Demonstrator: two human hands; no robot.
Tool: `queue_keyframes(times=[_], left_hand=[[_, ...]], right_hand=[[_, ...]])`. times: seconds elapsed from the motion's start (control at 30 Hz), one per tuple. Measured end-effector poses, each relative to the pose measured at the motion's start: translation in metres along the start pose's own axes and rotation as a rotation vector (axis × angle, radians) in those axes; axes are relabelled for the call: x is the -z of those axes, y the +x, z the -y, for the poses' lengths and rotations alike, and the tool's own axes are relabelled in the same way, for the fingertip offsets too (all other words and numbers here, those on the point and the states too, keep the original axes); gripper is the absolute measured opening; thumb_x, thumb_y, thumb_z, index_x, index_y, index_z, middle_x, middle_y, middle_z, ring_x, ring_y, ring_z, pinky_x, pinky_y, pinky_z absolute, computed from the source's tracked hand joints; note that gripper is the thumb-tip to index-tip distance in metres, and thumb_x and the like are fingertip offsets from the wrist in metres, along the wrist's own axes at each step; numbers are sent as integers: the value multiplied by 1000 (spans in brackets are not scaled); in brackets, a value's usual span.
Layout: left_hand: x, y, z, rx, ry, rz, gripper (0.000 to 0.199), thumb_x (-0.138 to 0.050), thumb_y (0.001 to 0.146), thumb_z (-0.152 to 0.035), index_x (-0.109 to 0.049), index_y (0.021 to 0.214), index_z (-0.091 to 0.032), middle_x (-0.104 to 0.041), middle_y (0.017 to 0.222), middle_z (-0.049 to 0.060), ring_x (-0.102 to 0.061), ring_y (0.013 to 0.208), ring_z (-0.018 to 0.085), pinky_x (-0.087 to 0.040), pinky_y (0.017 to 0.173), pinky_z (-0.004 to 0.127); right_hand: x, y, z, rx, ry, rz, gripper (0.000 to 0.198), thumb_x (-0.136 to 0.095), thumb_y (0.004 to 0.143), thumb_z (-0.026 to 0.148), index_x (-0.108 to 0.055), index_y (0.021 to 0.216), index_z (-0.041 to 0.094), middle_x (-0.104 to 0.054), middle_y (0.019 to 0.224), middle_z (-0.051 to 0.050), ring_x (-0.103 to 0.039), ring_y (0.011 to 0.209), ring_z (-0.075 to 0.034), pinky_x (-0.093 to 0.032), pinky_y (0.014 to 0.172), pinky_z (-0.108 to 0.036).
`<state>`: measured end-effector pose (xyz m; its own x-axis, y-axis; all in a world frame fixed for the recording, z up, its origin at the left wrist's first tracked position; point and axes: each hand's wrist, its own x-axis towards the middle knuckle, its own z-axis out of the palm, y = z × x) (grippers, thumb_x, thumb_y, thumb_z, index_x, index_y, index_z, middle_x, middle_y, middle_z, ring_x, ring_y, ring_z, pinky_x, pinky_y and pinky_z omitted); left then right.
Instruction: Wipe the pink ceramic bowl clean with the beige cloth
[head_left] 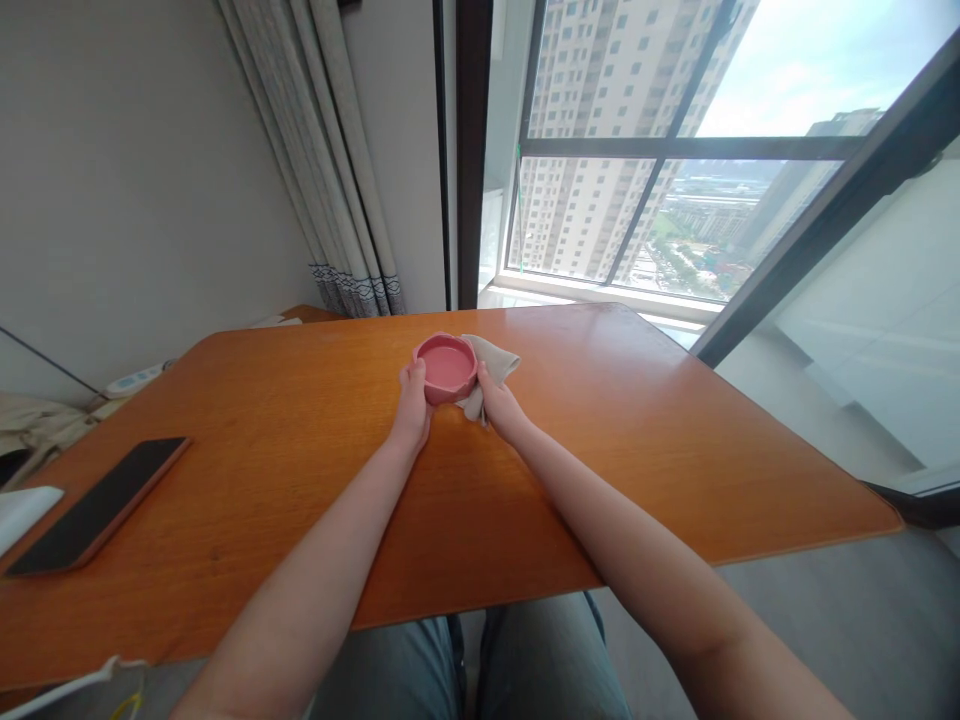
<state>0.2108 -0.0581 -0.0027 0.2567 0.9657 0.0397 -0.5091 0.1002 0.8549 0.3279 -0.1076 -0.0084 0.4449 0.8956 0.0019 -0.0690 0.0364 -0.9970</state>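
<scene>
A small pink dish [448, 366] with a wavy, faceted rim is held between my two hands above the wooden table, its hollow facing me. My left hand [413, 405] grips its left side, thumb on the rim. On the other side, my right hand [501, 403] pinches a pale grey cloth [495, 356] against the dish's right edge. Part of the cloth fans out behind and to the right of the dish, and a corner hangs below it. The fingers under the dish and behind the cloth are mostly hidden.
The orange-brown wooden table [300, 400] reaches from my lap toward the window [660, 150]. A dark flat slab with a reddish edge [101, 505] lies at the left, beside a white object [26, 515]. Grey curtains [330, 160] hang behind the table.
</scene>
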Motion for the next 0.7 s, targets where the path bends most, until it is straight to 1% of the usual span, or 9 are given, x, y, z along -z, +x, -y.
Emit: queue_keyframes(times=[0.1, 0.17, 0.23, 0.3, 0.37, 0.5, 0.6, 0.67, 0.7], left_hand=[[-4, -5, 0, -56, -21, 67, 47, -68, 75, -39, -47, 116, -31, -53, 127, 1, -54, 115, 15, -48, 92, 28], [-7, -9, -1, -11, 6, 127, 57, -72, 72, -33, -45, 122, -34, -51, 131, -1, -53, 116, 15, -47, 93, 28], [-8, -12, -4, 43, 63, 139, 59, -72, 72, -36, -46, 124, -34, -53, 129, 1, -55, 113, 17, -49, 89, 30], [-6, -12, -6, 77, 142, 100, 56, -67, 74, -47, -48, 124, -32, -57, 123, 3, -57, 107, 20, -51, 85, 33], [-2, -9, -5, 47, 229, 39, 52, -60, 78, -54, -50, 122, -30, -58, 122, 5, -57, 107, 21, -50, 85, 34], [5, 1, 3, -90, 369, 37, 35, -57, 82, -44, -61, 108, -20, -60, 119, 7, -52, 115, 21, -40, 101, 33], [4, 2, 8, -106, 282, -59, 32, -52, 85, -42, -60, 107, -20, -60, 118, 6, -53, 113, 19, -41, 100, 32], [1, -1, 7, -84, 128, -110, 38, -50, 87, -44, -52, 120, -25, -56, 125, 5, -54, 114, 17, -46, 95, 31], [-2, -3, 6, -61, 56, -92, 43, -52, 87, -43, -45, 127, -29, -54, 129, 3, -54, 114, 17, -48, 93, 30]], right_hand=[[-2, 0, -3, 24, 46, 11, 61, -42, 84, 63, -57, 121, 17, -63, 123, -10, -60, 114, -24, -51, 92, -35], [3, 3, -3, 25, 42, -14, 59, -45, 85, 59, -54, 125, 17, -60, 127, -10, -58, 117, -24, -50, 94, -37], [10, 7, -2, 42, 38, -59, 58, -49, 84, 56, -53, 128, 18, -59, 129, -9, -57, 118, -24, -48, 96, -38], [17, 12, -1, 65, 27, -80, 55, -52, 83, 54, -55, 127, 21, -61, 127, -7, -57, 118, -24, -46, 99, -39], [22, 16, -1, 90, 3, -49, 49, -54, 83, 51, -60, 122, 22, -63, 123, -5, -57, 118, -24, -43, 101, -38], [21, 16, -3, 76, -18, 23, 46, -56, 83, 48, -62, 119, 19, -63, 123, -5, -54, 121, -23, -38, 106, -38], [13, 8, -1, 21, 26, 40, 52, -51, 85, 54, -59, 123, 19, -63, 124, -5, -53, 123, -24, -37, 107, -38], [6, 2, 0, 7, 58, 49, 55, -49, 85, 55, -57, 126, 19, -63, 123, -5, -52, 123, -24, -37, 107, -38], [2, 0, 1, 16, 69, 45, 56, -51, 84, 55, -56, 127, 20, -63, 123, -5, -52, 123, -23, -37, 107, -38]])
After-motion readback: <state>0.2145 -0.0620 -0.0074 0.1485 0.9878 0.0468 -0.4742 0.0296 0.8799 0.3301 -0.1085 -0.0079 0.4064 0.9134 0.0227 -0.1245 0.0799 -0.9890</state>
